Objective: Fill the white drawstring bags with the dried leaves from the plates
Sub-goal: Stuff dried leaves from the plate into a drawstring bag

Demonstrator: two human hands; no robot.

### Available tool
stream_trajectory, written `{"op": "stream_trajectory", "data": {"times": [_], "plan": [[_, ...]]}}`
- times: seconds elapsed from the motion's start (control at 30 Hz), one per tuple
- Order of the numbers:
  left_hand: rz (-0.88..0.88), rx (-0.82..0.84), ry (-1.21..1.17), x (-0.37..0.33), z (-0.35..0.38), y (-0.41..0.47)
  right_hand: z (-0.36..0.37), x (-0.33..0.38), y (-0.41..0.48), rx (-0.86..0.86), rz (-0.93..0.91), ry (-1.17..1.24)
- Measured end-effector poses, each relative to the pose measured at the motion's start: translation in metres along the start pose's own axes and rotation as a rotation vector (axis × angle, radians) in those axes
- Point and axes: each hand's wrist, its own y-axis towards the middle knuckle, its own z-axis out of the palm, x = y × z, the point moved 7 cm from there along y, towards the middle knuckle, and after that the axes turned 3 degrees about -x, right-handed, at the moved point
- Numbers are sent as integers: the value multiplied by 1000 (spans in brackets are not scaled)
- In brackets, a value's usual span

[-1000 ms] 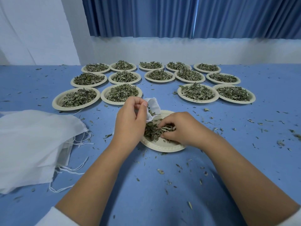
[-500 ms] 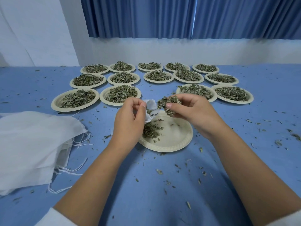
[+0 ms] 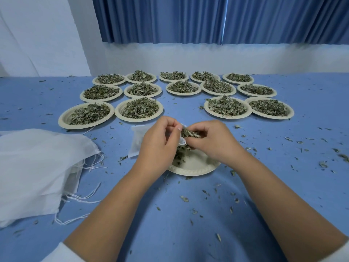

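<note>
My left hand (image 3: pixel 160 144) pinches the mouth of a small white drawstring bag (image 3: pixel 137 140), whose body lies flat on the blue table behind the hand. My right hand (image 3: pixel 211 140) holds a clump of dried leaves (image 3: pixel 189 133) right at the bag's mouth. Under both hands sits a pale paper plate (image 3: pixel 196 167) with a few leaves (image 3: pixel 178 157) left on its left side. The bag's opening is mostly hidden by my fingers.
Several paper plates heaped with dried leaves (image 3: pixel 139 109) stand in rows farther back on the table (image 3: pixel 170 224). A pile of white drawstring bags (image 3: pixel 35 167) with loose strings lies at the left. Leaf crumbs are scattered over the cloth.
My right hand scooped leaves from the near plate, lifted them, and has now brought them left to the bag's mouth. My left hand kept its pinch on the bag.
</note>
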Motion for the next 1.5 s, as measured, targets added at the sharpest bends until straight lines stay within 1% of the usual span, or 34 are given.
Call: {"op": "stream_trajectory", "data": {"times": [0.07, 0.13, 0.2, 0.3, 0.4, 0.63, 0.8, 0.87, 0.93, 1.0, 1.17, 1.3, 1.4, 1.5], "plan": [[12, 31, 23, -1, 4, -1, 2, 1, -1, 4, -18, -68], [20, 62, 61, 0, 7, -2, 3, 1, -1, 18, 6, -66], [20, 74, 77, 2, 8, -2, 2, 0, -2, 47, 69, 45], [20, 43, 90, 4, 5, 0, 4, -4, -2, 105, 204, 312], [11, 25, 95, 5, 3, 1, 6, -10, 1, 85, 290, 504], [17, 18, 54, 2, 2, 0, 9, -15, 1, -46, 256, 688], [16, 48, 37, 2, 6, 0, 16, -19, 0, -114, 287, 654], [25, 76, 19, 0, 8, -1, 16, -25, 1, -171, 307, 522], [31, 84, 26, 0, 9, -2, 15, -28, 3, -192, 312, 400], [28, 67, 32, 2, 9, -1, 16, -32, 4, -178, 332, 359], [28, 40, 14, 2, 6, 0, 21, -37, 4, -74, 419, 325], [16, 39, 28, 2, 6, 0, 13, -31, 2, -149, 362, 271], [0, 27, 37, 4, 5, 1, 8, -27, 2, -205, 300, 354], [-13, -7, 32, 5, 2, 2, 10, -21, 2, -162, 247, 413]]}}
